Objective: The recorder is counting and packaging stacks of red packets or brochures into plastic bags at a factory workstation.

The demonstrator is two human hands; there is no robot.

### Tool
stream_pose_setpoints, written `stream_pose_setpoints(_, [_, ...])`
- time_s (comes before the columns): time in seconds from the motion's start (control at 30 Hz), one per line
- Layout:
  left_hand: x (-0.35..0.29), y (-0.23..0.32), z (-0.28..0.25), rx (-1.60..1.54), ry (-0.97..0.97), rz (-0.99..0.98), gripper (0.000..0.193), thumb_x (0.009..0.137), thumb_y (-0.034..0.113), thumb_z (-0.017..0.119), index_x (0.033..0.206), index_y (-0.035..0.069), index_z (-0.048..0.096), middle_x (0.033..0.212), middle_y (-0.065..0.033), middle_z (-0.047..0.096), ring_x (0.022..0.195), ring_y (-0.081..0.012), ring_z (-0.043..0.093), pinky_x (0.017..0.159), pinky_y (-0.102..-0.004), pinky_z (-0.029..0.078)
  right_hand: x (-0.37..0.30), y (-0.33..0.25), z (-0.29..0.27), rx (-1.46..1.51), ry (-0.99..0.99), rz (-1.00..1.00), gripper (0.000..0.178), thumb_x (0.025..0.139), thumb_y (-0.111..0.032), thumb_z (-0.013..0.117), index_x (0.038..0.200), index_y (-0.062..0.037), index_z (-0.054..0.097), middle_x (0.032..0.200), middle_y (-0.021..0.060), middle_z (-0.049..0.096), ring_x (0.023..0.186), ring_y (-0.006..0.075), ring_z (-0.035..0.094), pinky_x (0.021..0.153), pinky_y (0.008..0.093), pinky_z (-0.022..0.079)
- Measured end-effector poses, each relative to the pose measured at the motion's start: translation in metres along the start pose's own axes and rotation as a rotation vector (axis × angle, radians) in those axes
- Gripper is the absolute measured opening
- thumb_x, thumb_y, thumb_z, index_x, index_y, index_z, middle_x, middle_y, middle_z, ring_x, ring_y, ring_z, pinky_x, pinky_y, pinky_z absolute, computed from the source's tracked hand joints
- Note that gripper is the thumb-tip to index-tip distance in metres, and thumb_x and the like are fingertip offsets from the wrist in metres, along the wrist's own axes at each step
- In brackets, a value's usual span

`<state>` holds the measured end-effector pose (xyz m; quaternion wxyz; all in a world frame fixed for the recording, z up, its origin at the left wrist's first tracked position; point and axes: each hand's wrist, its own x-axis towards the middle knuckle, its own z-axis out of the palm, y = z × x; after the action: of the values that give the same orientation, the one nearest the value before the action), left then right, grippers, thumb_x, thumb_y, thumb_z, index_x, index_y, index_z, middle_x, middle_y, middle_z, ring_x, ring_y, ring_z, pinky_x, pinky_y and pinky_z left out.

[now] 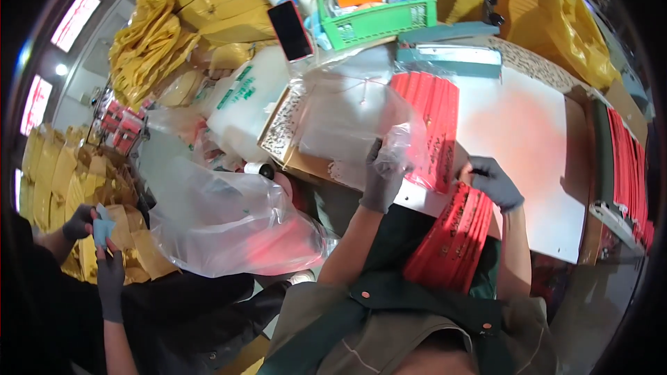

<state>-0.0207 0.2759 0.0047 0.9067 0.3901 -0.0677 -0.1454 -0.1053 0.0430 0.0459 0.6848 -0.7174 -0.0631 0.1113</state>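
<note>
My left hand, in a grey glove, grips the open edge of a clear plastic bag that lies on the white table. A stack of long red paper strips sits partly inside the bag. My right hand, also gloved, holds the near end of the red strips, which hang over the table's front edge toward my apron.
A green basket with small items, a phone and teal boxes stand at the table's far side. More red strips lie at the right. Large plastic bags hang left. Another person's gloved hands work by yellow paper stacks.
</note>
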Motion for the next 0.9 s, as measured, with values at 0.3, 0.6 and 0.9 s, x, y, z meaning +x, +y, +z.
stream_pose_setpoints(0.3, [-0.012,-0.017,0.063,0.86,-0.051,0.406,0.013,0.087,0.013,0.055,0.087,0.001,0.058,0.071,-0.0103,0.061,0.064,-0.0121,0.058,0.058,-0.0301,0.045,0.007,-0.016,0.011,-0.019,-0.096,-0.113,0.023,0.08,-0.006,0.058,0.1,0.0042,0.062,0.096,0.0049,0.06,0.088,0.0133,0.055,0.08,0.0268,0.044])
stream_pose_setpoints(0.6, [-0.052,-0.031,0.035,1.191,-0.65,0.802,0.019,0.079,0.02,0.065,0.093,0.008,0.06,0.074,-0.0102,0.059,0.067,-0.0287,0.059,0.058,-0.0376,0.045,0.011,0.03,-0.016,-0.016,-0.04,-0.131,0.064,0.08,-0.008,0.064,0.134,0.0022,0.033,0.113,0.0138,0.056,0.098,0.0194,0.055,0.089,0.0319,0.043])
stream_pose_setpoints(0.9, [-0.059,-0.022,0.043,1.246,-0.635,0.556,0.018,0.076,0.017,0.061,0.08,0.006,0.049,0.082,-0.0135,0.049,0.072,-0.0327,0.054,0.061,-0.04,0.044,0.027,0.135,-0.054,0.021,0.168,-0.373,0.062,0.085,-0.024,0.06,0.135,0.0004,0.033,0.123,0.0116,0.051,0.101,0.0199,0.054,0.086,0.0309,0.049])
